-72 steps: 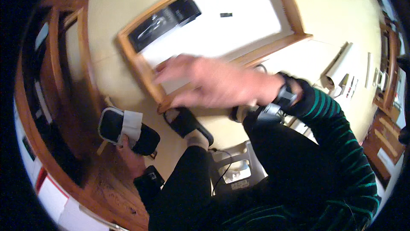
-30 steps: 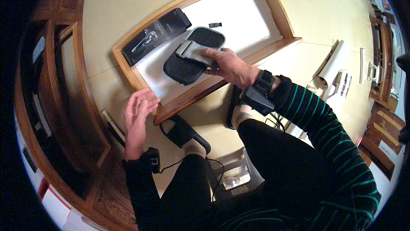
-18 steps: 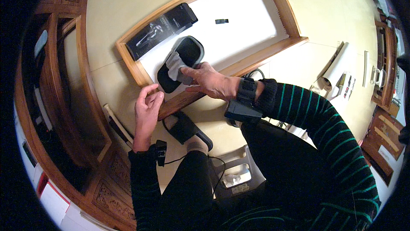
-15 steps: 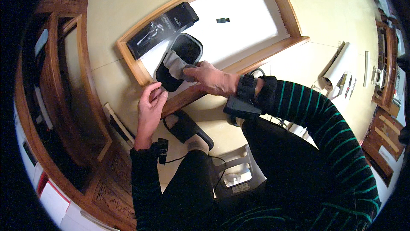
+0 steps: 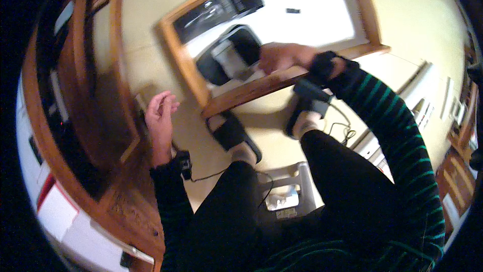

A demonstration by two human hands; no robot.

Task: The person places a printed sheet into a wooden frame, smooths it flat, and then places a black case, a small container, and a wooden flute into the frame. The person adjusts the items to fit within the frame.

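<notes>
An oval black case (image 5: 205, 68) with a grey strip of material (image 5: 231, 59) across it lies in the left part of a wooden drawer (image 5: 251, 93). My right hand (image 5: 287, 56) is at the case's right side, over the drawer's near edge. Its fingers are curled down at the end of the grey part; they are blurred, and the fingertips are partly hidden. Outside the drawer, my left hand (image 5: 160, 111) hovers at the left, fingers loosely bent and apart, holding nothing. A black box with a picture on it (image 5: 219, 10) lies behind the case.
A small dark item (image 5: 293, 11) lies on the drawer's white lining (image 5: 322, 0). Carved wooden furniture (image 5: 95, 121) stands at the left. Below are my feet in black slippers (image 5: 234, 133) and a grey plastic stool (image 5: 302, 181). White rolls (image 5: 417, 83) lie at the right.
The case has gone lower into the drawer, with my right hand beside it. My left hand has moved left, away from the case and drawer. The whole view has shifted.
</notes>
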